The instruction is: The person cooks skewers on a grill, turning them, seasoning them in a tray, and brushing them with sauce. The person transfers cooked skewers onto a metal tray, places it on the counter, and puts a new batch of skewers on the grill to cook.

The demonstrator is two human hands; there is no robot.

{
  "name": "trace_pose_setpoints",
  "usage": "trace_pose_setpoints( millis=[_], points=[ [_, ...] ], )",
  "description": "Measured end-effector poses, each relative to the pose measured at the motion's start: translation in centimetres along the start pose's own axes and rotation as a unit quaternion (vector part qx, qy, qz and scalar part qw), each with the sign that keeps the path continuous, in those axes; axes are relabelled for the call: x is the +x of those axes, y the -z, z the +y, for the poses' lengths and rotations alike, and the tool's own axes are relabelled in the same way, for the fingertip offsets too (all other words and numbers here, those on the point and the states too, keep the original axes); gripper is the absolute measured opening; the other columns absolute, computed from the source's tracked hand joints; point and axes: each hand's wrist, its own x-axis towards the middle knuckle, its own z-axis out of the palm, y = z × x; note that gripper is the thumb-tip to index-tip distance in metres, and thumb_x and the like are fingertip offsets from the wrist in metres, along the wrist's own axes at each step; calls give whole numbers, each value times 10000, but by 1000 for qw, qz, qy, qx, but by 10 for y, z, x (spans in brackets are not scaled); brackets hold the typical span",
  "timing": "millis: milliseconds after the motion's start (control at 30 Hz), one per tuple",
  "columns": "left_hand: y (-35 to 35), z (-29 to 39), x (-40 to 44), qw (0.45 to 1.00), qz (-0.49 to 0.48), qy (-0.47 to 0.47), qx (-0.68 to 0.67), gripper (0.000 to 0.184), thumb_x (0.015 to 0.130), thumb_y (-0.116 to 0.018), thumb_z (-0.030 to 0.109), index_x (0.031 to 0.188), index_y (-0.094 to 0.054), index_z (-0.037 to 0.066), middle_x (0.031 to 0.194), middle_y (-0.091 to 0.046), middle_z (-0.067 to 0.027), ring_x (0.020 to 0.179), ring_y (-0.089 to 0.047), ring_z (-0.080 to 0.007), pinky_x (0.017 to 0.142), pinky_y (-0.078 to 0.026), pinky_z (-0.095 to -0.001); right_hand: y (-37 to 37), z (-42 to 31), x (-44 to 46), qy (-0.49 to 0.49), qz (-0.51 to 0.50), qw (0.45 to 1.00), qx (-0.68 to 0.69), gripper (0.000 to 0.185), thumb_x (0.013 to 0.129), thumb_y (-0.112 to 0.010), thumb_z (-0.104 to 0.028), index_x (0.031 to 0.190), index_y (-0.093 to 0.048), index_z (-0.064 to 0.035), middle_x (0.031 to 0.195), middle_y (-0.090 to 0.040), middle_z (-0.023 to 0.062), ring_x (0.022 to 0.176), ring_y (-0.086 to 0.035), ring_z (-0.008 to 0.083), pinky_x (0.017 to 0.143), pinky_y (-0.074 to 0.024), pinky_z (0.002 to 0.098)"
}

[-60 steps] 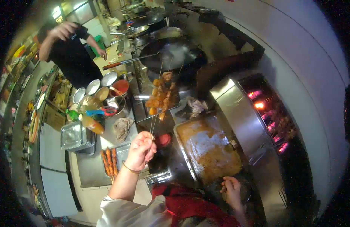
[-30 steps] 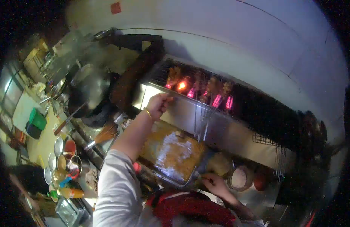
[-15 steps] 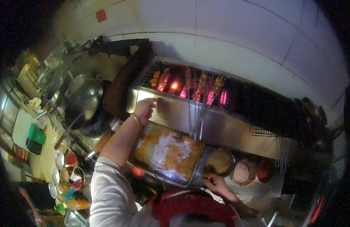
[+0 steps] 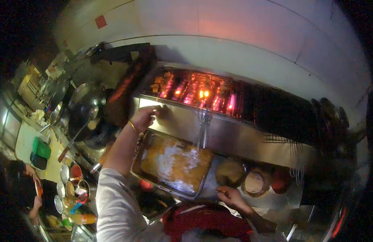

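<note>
Stretching along the wall (image 4: 243,50), the grill (image 4: 239,131) glows red at its left and middle, with bright flame showing between the bars. In front of it the tray (image 4: 166,188) sits on the counter (image 4: 275,199), stained orange-brown inside. Left of these is the wok (image 4: 83,103).

The skewers (image 4: 204,132) lie on the grill, meat ends over the fire. Their long axis runs front to back, across the grill: the sticks bunch together over the steel front and point at the person, down toward the tray's far right corner, while the meat points at the wall. More food (image 4: 157,86) lies at the grill's left end.

Flaring fat could char the meat, and glare blurs it enough to hide burning. Because the sticks crowd together, pulling one could drag its neighbours.

The left hand (image 4: 145,117) is just in front of the grill's left end, fingers curled; whether its grip has a thin stick cannot be told. Heat there could burn the knuckles. The right hand (image 4: 230,196) hangs loosely curled beside the tray; its grip's contents cannot be made out.
</note>
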Motion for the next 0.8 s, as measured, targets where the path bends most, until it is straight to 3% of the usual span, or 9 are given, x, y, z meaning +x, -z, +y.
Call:
trace_pose_setpoints(
  millis=[133,167,200,233,400,467,567,700,800],
  points=[
    [14,-16,7,978,202,-46,-3,234,865,-515,177,1061,-556,57,851,-574,-29,723,-530,-110,589,-434,-225,10,21,-11,-25,-17,1000,2,319,811,-573,-238,1056,-582,-33,949,-627,127,851,-601,187,741,-469,315],
    [16,-24,6,924,281,-228,121,243,862,-516,156,1072,-542,37,887,-572,-37,766,-529,-111,644,-439,-239,13,26,-13,-32,-22,999,26,326,812,-571,-232,1062,-576,-23,957,-626,127,865,-599,190,752,-468,317],
    [15,-33,6,817,343,-397,239,254,859,-517,135,1084,-528,17,923,-570,-46,809,-529,-113,700,-443,-252,17,30,-17,-39,-27,998,50,333,813,-569,-226,1068,-571,-13,965,-625,128,879,-598,193,764,-466,319],
    [-14,-21,-11,841,310,-432,98,302,840,-548,113,1113,-506,-7,974,-562,-54,868,-512,-100,784,-420,-242,23,30,-20,-19,-24,998,56,333,816,-568,-219,1074,-566,-8,959,-625,126,874,-597,192,760,-468,318],
    [-135,-54,-46,883,211,-253,335,607,764,-650,213,1234,-371,-51,1103,-520,-148,998,-511,-221,893,-393,-323,42,28,-19,66,-64,987,129,305,836,-563,-194,1081,-566,-12,951,-626,110,848,-592,177,743,-469,302],
    [-162,-75,-28,860,203,-220,413,798,680,-707,271,1276,-300,-68,1191,-463,-211,1097,-476,-277,924,-382,-375,61,12,-20,49,-103,987,113,286,842,-560,-189,1072,-572,-19,938,-628,99,835,-590,167,735,-468,296],
    [-213,-50,-39,880,193,-41,432,883,661,-694,280,1315,-215,-69,1249,-406,-242,1168,-426,-292,939,-379,-375,75,2,-21,22,-170,972,160,287,834,-564,-187,1057,-571,-7,977,-613,131,886,-582,212,789,-454,318],
    [-229,-65,-19,715,337,-25,611,724,741,-584,297,1266,-233,-57,1128,-509,-238,1061,-516,-326,846,-447,-377,58,14,-24,66,-197,943,259,275,826,-571,-175,1039,-571,-1,940,-606,135,873,-576,208,771,-455,313],
    [-235,-57,-20,733,291,37,613,618,755,-570,328,1196,-323,-28,1026,-578,-211,969,-571,-334,817,-458,-399,56,19,-28,107,-177,962,179,308,831,-588,-213,1075,-561,-28,876,-627,107,783,-585,153,709,-469,291]
  ],
)
